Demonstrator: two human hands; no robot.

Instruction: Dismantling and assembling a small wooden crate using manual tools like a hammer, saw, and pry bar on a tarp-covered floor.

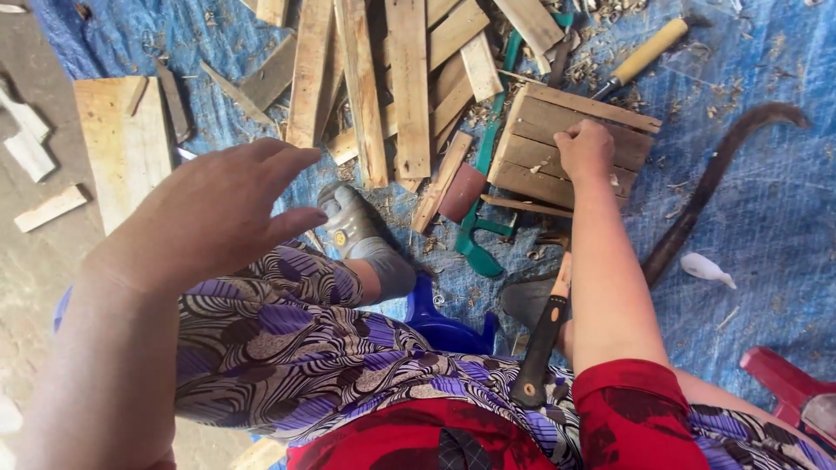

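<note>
My left hand (222, 209) hovers in the air above my left knee, fingers spread and holding nothing. My right hand (585, 148) reaches forward with curled fingers resting on a small panel of nailed wooden slats (544, 148) lying on the blue tarp (766, 209). I cannot tell whether something small is pinched in it. A hammer with a black and orange handle (544, 335) lies beside my right forearm, its head near a grey flat stone (527, 296). My grey shoe (361, 231) stands below the left hand.
A heap of loose wooden planks (383, 78) lies ahead. A green-framed saw (483, 174), a wooden-handled tool (640, 54), a curved dark metal bar (705, 183), a wide board (122, 144), a blue plastic stool (444, 326) and a red plastic seat (788, 383) surround me.
</note>
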